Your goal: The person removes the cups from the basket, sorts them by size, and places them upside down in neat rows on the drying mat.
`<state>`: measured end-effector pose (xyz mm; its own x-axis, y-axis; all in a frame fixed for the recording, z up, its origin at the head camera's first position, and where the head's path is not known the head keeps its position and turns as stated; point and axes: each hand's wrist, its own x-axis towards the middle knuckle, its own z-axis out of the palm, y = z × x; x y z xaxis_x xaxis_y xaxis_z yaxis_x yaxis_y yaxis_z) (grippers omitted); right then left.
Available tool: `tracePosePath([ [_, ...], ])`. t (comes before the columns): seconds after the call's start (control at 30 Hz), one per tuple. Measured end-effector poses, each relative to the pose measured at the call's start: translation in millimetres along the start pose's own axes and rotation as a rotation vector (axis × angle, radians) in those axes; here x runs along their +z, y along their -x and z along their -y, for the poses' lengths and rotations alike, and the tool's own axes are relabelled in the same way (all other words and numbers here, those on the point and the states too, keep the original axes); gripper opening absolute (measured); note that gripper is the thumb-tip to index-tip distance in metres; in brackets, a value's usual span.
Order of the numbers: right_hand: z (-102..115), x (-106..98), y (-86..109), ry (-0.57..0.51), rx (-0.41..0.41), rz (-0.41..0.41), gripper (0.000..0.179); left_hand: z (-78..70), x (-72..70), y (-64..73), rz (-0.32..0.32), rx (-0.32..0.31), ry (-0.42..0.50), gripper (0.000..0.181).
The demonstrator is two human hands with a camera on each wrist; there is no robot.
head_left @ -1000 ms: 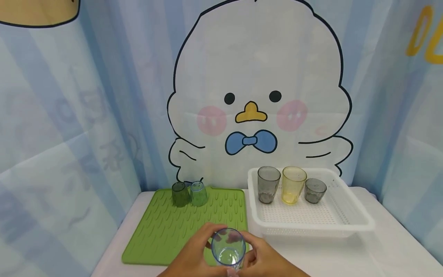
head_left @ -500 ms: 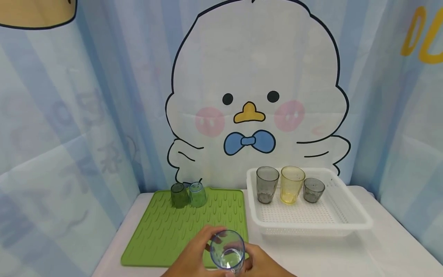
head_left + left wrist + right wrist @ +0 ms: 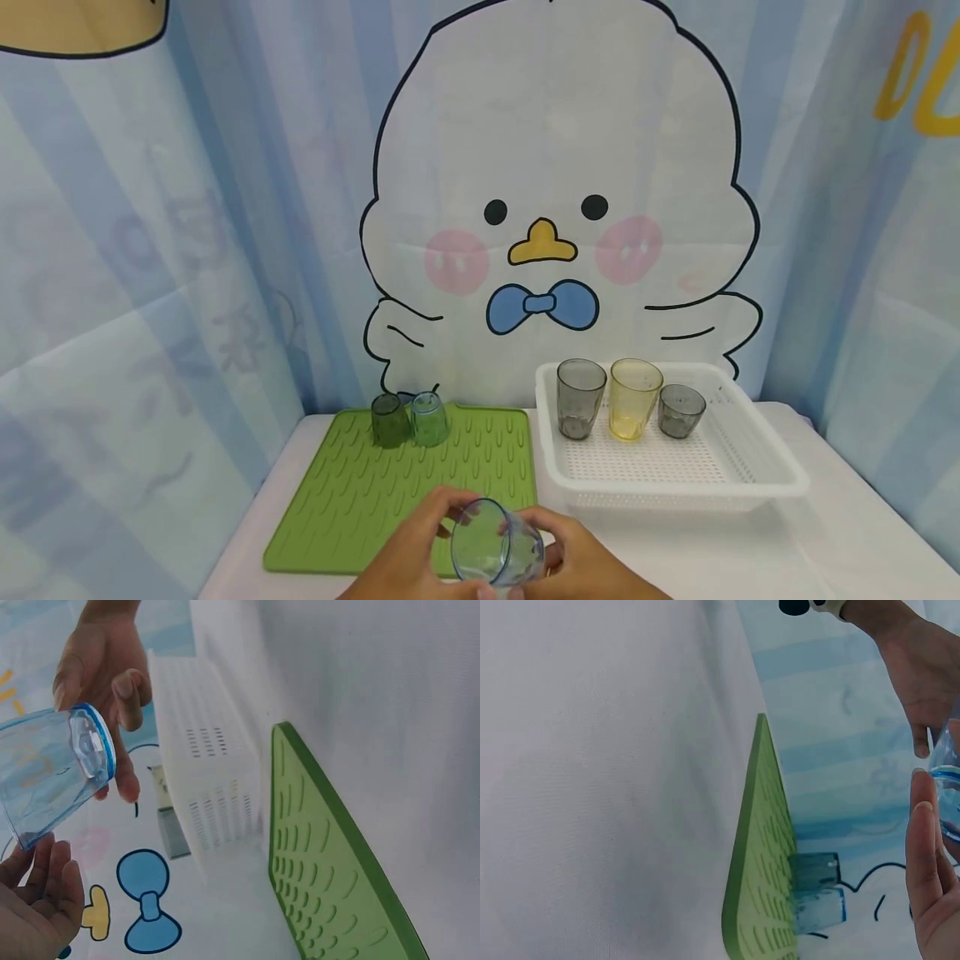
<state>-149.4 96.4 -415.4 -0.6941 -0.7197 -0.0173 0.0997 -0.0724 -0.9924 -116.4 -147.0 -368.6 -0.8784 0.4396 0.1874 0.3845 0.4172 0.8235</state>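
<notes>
Between both hands, low in the head view, a clear blue-tinted drinking glass (image 3: 501,543) lies tilted, its mouth toward the left and its base toward the right. My left hand (image 3: 408,550) grips it near the rim, with fingers on the far side and thumb on the near side. My right hand (image 3: 588,557) holds the base end in its fingers and thumb. In the left wrist view the thick-bottomed glass (image 3: 56,769) spans from the left fingers (image 3: 52,874) to the right hand (image 3: 105,671). Only part of the glass (image 3: 949,799) shows in the right wrist view.
A green ridged drying mat (image 3: 360,517) lies on the white table, left. At its back stand a dark glass (image 3: 391,421) and a bluish glass (image 3: 430,419). Right of it, a white basket (image 3: 675,492) holds a tall grey glass (image 3: 581,400), a yellow glass (image 3: 634,400) and a short grey glass (image 3: 681,411).
The glass has turned in the hands: its mouth faced up toward the head camera and now points left, with its side showing. The mat, the basket and the other glasses stay in place.
</notes>
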Motion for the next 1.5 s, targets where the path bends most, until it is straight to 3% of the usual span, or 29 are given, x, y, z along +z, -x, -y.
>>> tracePosePath([
  [0.43, 3, -8, 3.0, 0.038, -0.169, 0.018, 0.055, -1.6, 0.3, -1.6, -0.012, -0.092, -0.012, 0.054],
  [0.87, 11, -14, 4.3, 0.051, -0.209, 0.019, 0.056, 2.6, -1.2, 1.5, 0.041, -0.167, -0.006, 0.065],
  [1.07, 12, -15, 3.2, 0.071, -0.259, 0.012, 0.055, 6.5, -0.9, 1.6, 0.042, -0.148, -0.010, 0.061],
  [1.27, 15, -15, 1.6, 0.032, -0.279, 0.033, 0.054, 10.3, -1.2, 0.7, 0.049, -0.177, 0.001, 0.058],
  [1.4, 17, -14, 0.7, 0.030, -0.302, 0.040, 0.053, 14.5, -1.6, 0.0, 0.071, -0.182, 0.031, 0.059],
  [1.5, 18, -13, 0.2, 0.021, -0.310, 0.041, 0.053, 18.9, -1.5, -0.1, 0.102, -0.150, 0.054, 0.059],
])
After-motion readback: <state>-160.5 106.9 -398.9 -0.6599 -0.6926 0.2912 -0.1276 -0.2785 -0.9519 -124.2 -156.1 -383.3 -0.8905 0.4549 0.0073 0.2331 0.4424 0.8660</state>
